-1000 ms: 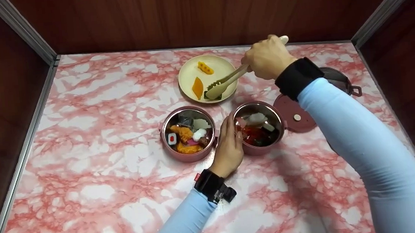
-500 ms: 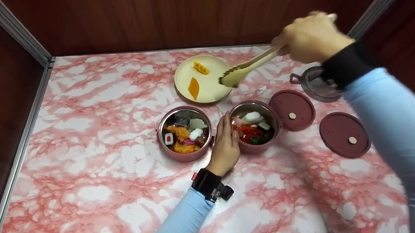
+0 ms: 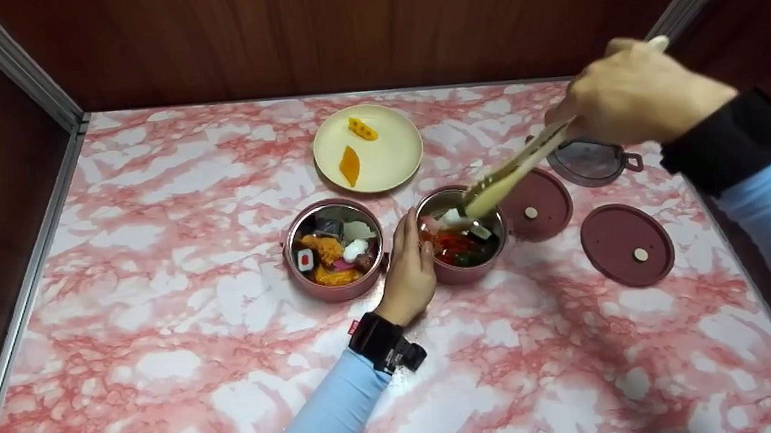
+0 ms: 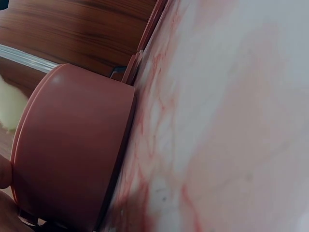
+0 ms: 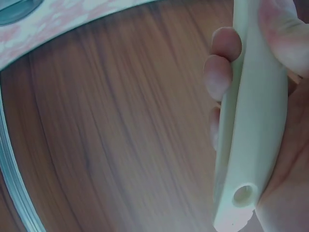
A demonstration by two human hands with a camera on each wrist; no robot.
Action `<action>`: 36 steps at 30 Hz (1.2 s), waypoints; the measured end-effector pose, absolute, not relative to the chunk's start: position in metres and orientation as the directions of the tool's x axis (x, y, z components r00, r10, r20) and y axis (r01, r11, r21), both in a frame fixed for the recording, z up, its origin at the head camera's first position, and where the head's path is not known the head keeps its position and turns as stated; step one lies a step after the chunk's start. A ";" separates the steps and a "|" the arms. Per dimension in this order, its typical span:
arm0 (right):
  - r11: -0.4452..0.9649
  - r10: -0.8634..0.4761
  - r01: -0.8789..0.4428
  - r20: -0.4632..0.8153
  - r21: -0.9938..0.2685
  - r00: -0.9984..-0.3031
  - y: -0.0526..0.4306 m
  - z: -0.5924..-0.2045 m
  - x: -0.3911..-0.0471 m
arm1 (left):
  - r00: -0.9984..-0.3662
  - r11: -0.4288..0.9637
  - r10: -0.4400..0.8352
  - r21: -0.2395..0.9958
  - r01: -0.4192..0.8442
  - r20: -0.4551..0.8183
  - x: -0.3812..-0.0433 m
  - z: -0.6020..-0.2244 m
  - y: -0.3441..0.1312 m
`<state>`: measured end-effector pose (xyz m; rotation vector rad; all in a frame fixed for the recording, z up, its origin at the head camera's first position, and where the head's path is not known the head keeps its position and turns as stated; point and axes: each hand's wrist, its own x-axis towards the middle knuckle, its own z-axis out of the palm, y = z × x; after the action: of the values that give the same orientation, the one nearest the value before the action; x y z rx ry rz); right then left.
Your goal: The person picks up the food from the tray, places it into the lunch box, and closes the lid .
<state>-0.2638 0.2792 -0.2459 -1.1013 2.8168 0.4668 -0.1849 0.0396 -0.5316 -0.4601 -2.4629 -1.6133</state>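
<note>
The tongs point(image 3: 517, 166) are pale cream and smooth, long and slender, with toothed inner edges toward the tips and a round hole near the handle end, their arms lying close together; they slant down over the mouth of the right container point(image 3: 466, 274), a round, dull dusky-red vessel with a shiny metallic lining that holds glossy red, white and dark green pieces, and something dark green shows at the tips, too blurred to name. The matching left container point(image 3: 338, 292) holds a crumbly-looking orange piece among white and dark ones, and beyond them a round cream plate point(image 3: 390, 153) carries a knobbly yellow piece point(image 3: 362, 128) and a flat orange diamond point(image 3: 349, 166). To the right lie two flat red discs with pale knobs and a translucent grey lid point(image 3: 586, 160) with looped handles, all on a glossy pink-and-white marbled surface point(image 3: 231, 369). The right hand point(image 3: 633, 94) is raised, back upward, its fingers curled closely round the tongs' handle; the left hand point(image 3: 408, 274) reaches between the two containers, fingers extended, not gripping, their tips against the right container's outer wall near the rim
</note>
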 end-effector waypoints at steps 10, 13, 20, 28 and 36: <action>0.583 -0.765 -0.762 -0.123 0.282 -0.632 0.280 -0.271 -0.255 | -0.948 0.372 0.174 0.874 0.313 0.265 -0.186 -0.533 0.039; 0.587 -0.769 -0.764 -0.112 0.269 -0.630 0.282 -0.278 -0.254 | -0.951 0.372 0.178 0.877 0.303 0.253 -0.186 -0.533 0.040; 0.630 -0.739 -0.753 -0.154 0.187 -0.656 0.282 -0.288 -0.249 | -0.955 0.370 0.180 0.883 0.287 0.235 -0.184 -0.531 0.040; 0.689 -0.650 -0.705 -0.286 0.171 -0.704 0.279 -0.283 -0.250 | -0.948 0.364 0.168 0.876 0.315 0.271 -0.184 -0.531 0.040; 0.686 -0.664 -0.698 -0.216 0.204 -0.716 0.280 -0.277 -0.248 | -0.956 0.369 0.181 0.885 0.283 0.230 -0.186 -0.530 0.040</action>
<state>-0.2481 0.2802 -0.2774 -1.1237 2.7684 0.4132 -0.1859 0.0405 -0.5304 -0.4282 -2.5205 -1.6596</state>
